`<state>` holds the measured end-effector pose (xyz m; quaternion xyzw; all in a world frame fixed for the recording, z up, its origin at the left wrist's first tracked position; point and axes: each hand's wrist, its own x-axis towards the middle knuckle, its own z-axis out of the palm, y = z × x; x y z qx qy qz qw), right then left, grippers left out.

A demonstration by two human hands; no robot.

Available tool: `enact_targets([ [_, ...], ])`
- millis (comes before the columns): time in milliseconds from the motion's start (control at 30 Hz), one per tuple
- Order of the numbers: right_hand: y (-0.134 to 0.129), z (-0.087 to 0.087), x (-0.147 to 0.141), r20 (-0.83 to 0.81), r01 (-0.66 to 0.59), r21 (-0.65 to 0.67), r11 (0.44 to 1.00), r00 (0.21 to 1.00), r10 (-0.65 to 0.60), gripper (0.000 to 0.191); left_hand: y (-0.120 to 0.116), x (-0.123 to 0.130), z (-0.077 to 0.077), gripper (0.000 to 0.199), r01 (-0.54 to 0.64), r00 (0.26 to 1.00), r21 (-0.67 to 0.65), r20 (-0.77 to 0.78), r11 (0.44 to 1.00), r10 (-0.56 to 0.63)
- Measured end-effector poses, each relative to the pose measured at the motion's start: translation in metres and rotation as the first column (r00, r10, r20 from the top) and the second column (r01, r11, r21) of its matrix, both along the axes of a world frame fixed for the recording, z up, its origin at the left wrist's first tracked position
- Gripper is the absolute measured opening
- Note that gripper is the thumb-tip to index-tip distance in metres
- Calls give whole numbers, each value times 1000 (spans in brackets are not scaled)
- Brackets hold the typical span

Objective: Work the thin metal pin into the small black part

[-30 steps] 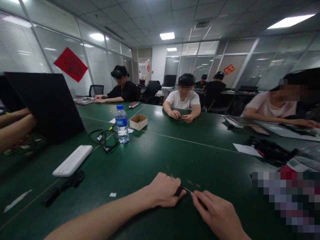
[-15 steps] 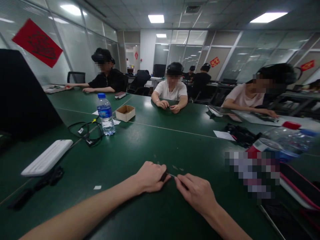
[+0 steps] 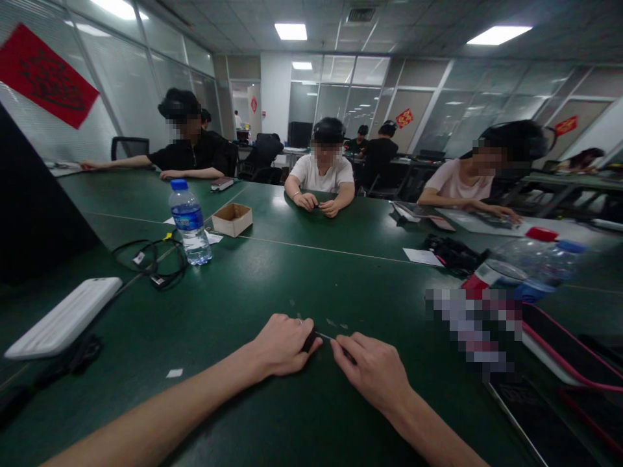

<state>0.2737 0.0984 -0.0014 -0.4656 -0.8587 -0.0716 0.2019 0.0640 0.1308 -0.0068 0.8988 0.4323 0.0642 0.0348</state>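
Close to the middle of the green table (image 3: 233,415), my left hand (image 3: 281,344) is closed around a small dark object (image 3: 310,338), mostly hidden by the fingers. My right hand (image 3: 374,371) pinches a thin tool with a metal shaft (image 3: 325,336) that looks like a small screwdriver; the fingers cover most of its dark handle. The shaft spans the gap between both hands, and its tip meets the dark object or lies right beside it; I cannot tell which. Small clear scraps (image 3: 335,323) lie just beyond my hands.
Left: a water bottle (image 3: 191,227), an open box (image 3: 232,220), a black cable (image 3: 163,280), a white device (image 3: 65,318) and a paper scrap (image 3: 174,373). Right: bottles (image 3: 548,266), a pink-edged case (image 3: 569,344) and a phone (image 3: 535,415). Several people sit around the table.
The camera has turned slightly right, so everything sits further left in the picture. Both hands keep their grips, and the shaft still bridges them.
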Motion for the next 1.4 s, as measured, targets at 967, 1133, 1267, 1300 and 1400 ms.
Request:
enact_targets([
  [967, 4, -1, 6, -34, -135, 151, 979, 989, 141, 42, 1, 0, 12, 36, 26, 999, 13, -21, 1000, -26],
  [1133, 6, -3, 6, -47, -136, 202, 970, 988, 148, 41, 1, 2, 7, 34, 8, 1000, 41, -20, 999, -7],
  [1267, 6, 0, 8, -71, -155, 176, 972, 983, 170, 39, -1, 1, 8, 33, 20, 1000, 31, -6, 999, -20],
  [1300, 6, 1, 8, -78, -158, 170, 973, 982, 174, 37, -1, 0, 9, 33, 23, 1000, 28, -2, 999, -23],
  [1400, 2, 4, 5, -101, -186, 173, 967, 973, 206, 33, -1, 0, 10, 34, 22, 1000, 24, 11, 999, -22],
])
